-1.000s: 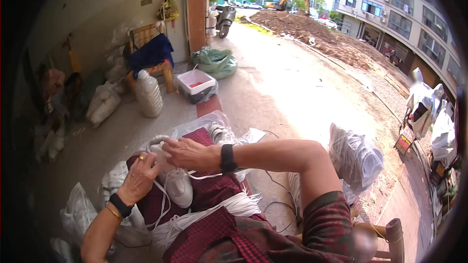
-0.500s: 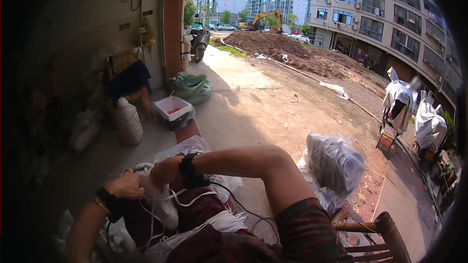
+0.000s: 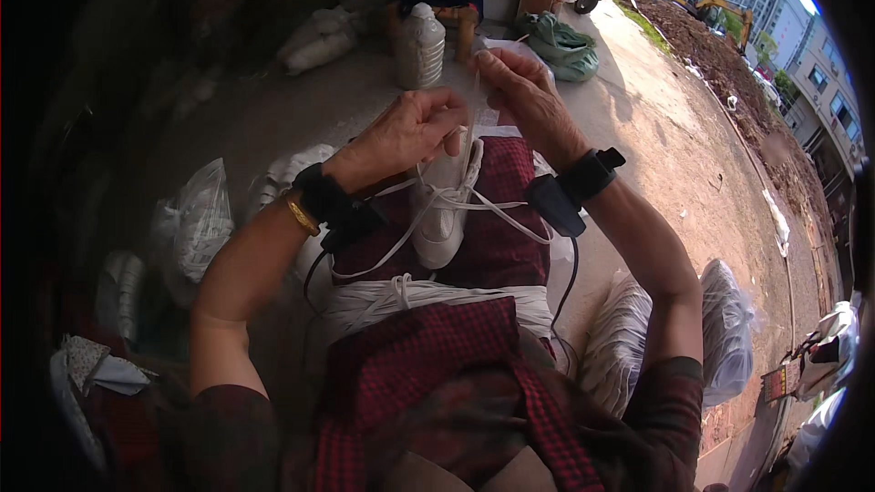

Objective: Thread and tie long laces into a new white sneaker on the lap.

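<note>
On the person's maroon-checked lap [image 3: 512,173] sits a white shoe [image 3: 438,241] that looks only partly laced: its white lace [image 3: 447,193] crosses the upper, while long lengths hang loose and untied. The right hand [image 3: 530,102] pinches a raised strand; the left hand [image 3: 401,134] curls beside it, its grip unclear.

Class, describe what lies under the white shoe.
Red checked cloth shows on both sides of the shoe, so it probably rests there. The sole and whatever lies directly beneath are hidden.
</note>
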`<state>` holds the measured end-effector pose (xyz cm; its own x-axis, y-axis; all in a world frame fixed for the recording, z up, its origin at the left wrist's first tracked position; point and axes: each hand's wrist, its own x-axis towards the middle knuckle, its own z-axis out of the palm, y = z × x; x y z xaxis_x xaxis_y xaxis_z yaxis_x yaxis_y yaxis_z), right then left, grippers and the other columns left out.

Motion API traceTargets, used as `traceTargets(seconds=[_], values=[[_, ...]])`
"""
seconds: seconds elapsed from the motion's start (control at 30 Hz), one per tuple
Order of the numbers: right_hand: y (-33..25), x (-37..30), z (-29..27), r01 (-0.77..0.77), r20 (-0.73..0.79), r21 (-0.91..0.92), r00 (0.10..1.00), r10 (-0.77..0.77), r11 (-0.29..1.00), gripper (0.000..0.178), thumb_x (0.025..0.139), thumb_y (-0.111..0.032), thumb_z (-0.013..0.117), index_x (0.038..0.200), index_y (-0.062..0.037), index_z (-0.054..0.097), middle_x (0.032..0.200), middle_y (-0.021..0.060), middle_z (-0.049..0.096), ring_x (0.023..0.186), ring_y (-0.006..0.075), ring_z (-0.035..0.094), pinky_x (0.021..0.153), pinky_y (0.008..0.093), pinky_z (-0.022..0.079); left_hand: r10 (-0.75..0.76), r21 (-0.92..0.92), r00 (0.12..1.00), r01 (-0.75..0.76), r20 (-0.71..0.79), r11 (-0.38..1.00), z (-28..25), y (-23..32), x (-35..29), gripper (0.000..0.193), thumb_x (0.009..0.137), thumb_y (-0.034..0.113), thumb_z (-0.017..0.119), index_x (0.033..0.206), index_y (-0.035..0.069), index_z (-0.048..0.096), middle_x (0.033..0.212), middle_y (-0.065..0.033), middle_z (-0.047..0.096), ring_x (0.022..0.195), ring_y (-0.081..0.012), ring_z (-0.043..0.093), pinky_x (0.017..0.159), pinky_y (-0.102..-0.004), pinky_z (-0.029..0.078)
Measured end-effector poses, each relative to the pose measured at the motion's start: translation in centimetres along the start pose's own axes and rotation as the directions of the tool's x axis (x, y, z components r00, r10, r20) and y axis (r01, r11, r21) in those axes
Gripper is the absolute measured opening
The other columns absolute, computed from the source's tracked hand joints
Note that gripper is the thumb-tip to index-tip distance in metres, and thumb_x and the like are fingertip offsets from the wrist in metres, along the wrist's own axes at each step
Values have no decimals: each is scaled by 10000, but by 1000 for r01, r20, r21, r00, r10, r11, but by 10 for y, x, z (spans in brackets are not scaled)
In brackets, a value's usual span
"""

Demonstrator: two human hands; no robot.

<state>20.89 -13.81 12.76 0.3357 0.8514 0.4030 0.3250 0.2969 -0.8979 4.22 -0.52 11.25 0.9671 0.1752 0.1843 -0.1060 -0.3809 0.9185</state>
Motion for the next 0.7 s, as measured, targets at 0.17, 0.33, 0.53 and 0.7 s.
traceTargets(seconds=[0.17,0.33,0.53,0.7], values=[[-11,12,19,162,58,-92,986,-157,982,333,978,-321,652,964,3,725,871,21,648,719,93,572,659,265,482,64,-140,920,-127,-386,982,14,3,7,210,1013,247,587,1025,41,623,729,56,510,612,-10,413,537,-187,341],[-2,1,28,182,23,-151,983,-181,972,335,970,-276,649,964,54,705,822,35,612,749,82,570,645,270,490,-40,-190,984,7,-172,982,8,-1,8,228,1022,251,564,1049,31,616,734,60,501,595,-4,390,506,-182,295],[19,-53,45,39,136,-470,990,28,882,308,1010,-235,535,1027,36,680,729,33,667,595,101,579,544,273,460,-95,-473,981,5,-167,881,3,-12,5,263,1045,234,504,1088,-3,610,757,44,543,557,-1,385,471,-156,277],[46,-44,24,-147,52,-73,987,151,986,308,1039,-242,487,1008,4,670,772,34,710,576,86,595,513,245,453,-100,-367,909,-62,-405,928,-35,-33,8,298,1043,225,510,1174,-24,609,964,-95,700,560,-9,428,456,-158,313]])
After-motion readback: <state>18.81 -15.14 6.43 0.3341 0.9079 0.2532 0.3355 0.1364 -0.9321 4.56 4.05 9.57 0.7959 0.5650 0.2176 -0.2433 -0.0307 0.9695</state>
